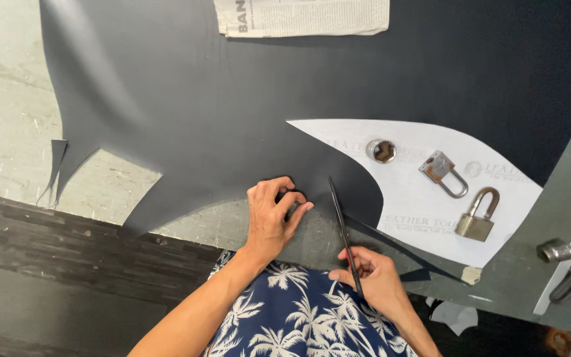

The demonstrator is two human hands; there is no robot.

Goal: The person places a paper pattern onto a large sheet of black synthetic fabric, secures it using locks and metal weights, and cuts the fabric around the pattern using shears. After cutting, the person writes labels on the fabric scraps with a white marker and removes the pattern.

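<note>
A large dark grey sheet (232, 86) lies spread over the worktable. My left hand (272, 215) pinches its near edge, fingers bent on the material. Just to the right, my right hand (371, 274) is closed on the handles of black scissors (342, 225), whose blades point away from me along the sheet's cut edge. A white curved paper pattern (411, 192) lies on the sheet to the right of the blades. It is weighed down by a round metal piece (381, 151), a small silver padlock (443, 172) and a brass padlock (478, 215).
A folded newspaper (302, 16) lies at the far edge of the sheet. Bare pale tabletop (1, 99) shows at the left, with a thin offcut (54, 165). Metal tools (566, 254) sit at the right edge. Dark flooring (67, 264) runs below the table.
</note>
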